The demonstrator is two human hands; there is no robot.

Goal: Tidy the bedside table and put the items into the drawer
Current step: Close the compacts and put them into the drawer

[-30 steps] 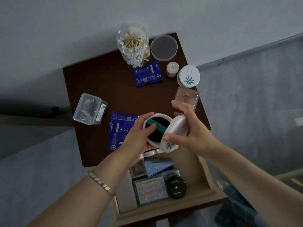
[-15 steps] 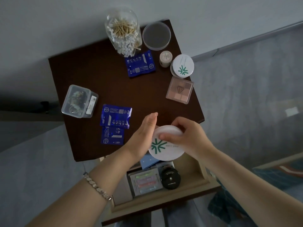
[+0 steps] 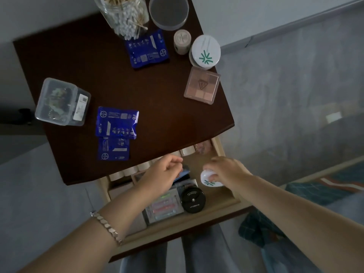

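My right hand holds a white round compact with a green mark low inside the open drawer, right of a black round case. My left hand hovers over the drawer's middle with fingers loosely curled, holding nothing; it covers part of a blue item. On the dark bedside table lie three blue sachets, a second white compact, an eyeshadow palette, a small jar, a clear box and a cotton-swab jar.
A round clear lid sits at the table's back edge. The drawer also holds a clear case with coloured strips and a row of small white tubes at its back. My legs stand below the drawer front.
The white compact was open between both hands, then closed. My right hand has lowered it into the drawer and my left hand has let go of it.
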